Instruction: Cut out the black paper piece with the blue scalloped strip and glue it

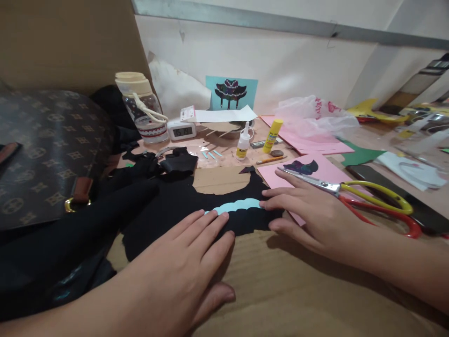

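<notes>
Step in hand, by judgement: positioning the scalloped light-blue paper strip (242, 205) on the black cloth (168, 201), center of frame. The left hand (192, 252) lies flat, fingertips on the strip's left end. The right hand (315, 215), apart from the left, has its fingertips at the right end. Neither is clamped. The next move likely calls for light, even pressure. Ridged brown cardboard (266, 290) lies beneath; metal scissors (333, 188) with looped handles lie at right.

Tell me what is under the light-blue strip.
The light-blue strip lies on black fabric, visible along both edges; cardboard shows beneath the fabric. Whatever the strip and left hand cover cannot be seen.
</notes>
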The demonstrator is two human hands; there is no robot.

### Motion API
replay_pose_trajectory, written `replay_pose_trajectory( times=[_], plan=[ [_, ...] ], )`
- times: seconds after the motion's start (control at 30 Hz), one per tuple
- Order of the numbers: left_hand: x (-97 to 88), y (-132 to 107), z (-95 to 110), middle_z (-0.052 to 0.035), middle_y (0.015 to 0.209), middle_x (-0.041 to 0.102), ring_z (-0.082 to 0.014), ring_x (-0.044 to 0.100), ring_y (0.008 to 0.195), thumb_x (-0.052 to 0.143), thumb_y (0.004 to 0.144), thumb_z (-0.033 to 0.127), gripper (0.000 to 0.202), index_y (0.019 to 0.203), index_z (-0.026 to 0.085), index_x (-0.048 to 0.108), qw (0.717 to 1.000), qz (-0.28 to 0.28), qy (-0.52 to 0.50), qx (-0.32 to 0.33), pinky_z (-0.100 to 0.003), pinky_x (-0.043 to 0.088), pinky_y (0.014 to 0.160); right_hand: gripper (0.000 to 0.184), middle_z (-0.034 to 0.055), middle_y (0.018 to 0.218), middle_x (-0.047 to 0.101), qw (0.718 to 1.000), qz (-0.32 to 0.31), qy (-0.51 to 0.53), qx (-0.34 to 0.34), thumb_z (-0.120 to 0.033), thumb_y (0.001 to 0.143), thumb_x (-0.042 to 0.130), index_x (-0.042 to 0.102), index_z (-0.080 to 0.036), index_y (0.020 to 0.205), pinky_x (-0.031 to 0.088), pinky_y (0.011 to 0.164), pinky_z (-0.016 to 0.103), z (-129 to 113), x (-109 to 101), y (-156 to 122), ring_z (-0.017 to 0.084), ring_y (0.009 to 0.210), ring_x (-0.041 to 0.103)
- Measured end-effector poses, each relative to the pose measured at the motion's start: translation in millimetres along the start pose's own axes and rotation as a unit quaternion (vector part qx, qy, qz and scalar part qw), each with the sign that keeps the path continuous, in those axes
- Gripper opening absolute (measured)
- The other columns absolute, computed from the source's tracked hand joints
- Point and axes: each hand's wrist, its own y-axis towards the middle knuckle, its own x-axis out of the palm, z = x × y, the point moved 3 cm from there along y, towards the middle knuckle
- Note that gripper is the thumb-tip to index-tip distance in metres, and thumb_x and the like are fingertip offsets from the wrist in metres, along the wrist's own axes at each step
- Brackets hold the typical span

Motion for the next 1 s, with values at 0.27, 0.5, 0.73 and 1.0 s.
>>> replay_pose_trajectory(
  times=[0.27, 0.5, 0.73, 1.0],
  plan=[
    [-1.3, 2.6, 0.2, -0.0159, 0.132, 0.070, -0.0312, 0.069, 0.120, 0.030, 0.108, 0.046, 0.054, 0.121, 0.013, 0.070, 1.000, 0.013, -0.008, 0.001, -0.046, 0.058, 0.100, 0.051, 0.0201, 0.144, 0.062, 0.996, -0.061, 0.047, -0.037, -0.050, 0.096, 0.063, 0.055, -0.015, 0.132, 0.036, 0.120, 0.060, -7.8, 6.6, 3.1, 0.034, 0.143, 0.050],
    [-2.3, 1.8, 2.0, -0.0181, 0.133, 0.069, -0.0326, 0.068, 0.121, 0.029, 0.109, 0.045, 0.054, 0.122, 0.011, 0.069, 1.000, 0.012, -0.008, 0.001, -0.047, 0.056, 0.102, 0.054, 0.0227, 0.135, 0.068, 0.996, -0.080, 0.042, -0.019, -0.053, 0.101, 0.051, 0.057, -0.011, 0.134, 0.043, 0.115, 0.058, -10.2, 10.8, 4.7, 0.034, 0.138, 0.055],
    [0.6, -1.6, -0.9, -0.0192, 0.142, 0.063, -0.0340, 0.062, 0.129, 0.036, 0.107, 0.046, 0.051, 0.131, 0.011, 0.064, 1.000, 0.003, -0.024, -0.007, -0.049, 0.052, 0.107, 0.037, 0.0194, 0.121, 0.075, 0.999, -0.037, -0.008, -0.005, -0.043, 0.104, 0.049, 0.067, -0.013, 0.116, 0.044, 0.115, 0.056, -5.1, 4.2, 2.8, 0.031, 0.117, 0.070],
    [6.1, -3.6, -10.6, -0.0216, 0.146, 0.058, -0.0355, 0.058, 0.134, 0.042, 0.101, 0.063, 0.071, 0.138, 0.005, 0.059, 0.999, -0.030, -0.026, -0.013, -0.050, 0.049, 0.110, 0.035, 0.0140, 0.107, 0.078, 1.000, -0.013, -0.026, -0.010, -0.041, 0.106, 0.045, 0.068, -0.014, 0.108, 0.045, 0.114, 0.051, -6.8, 0.9, 4.8, 0.026, 0.097, 0.075]
  ],
)
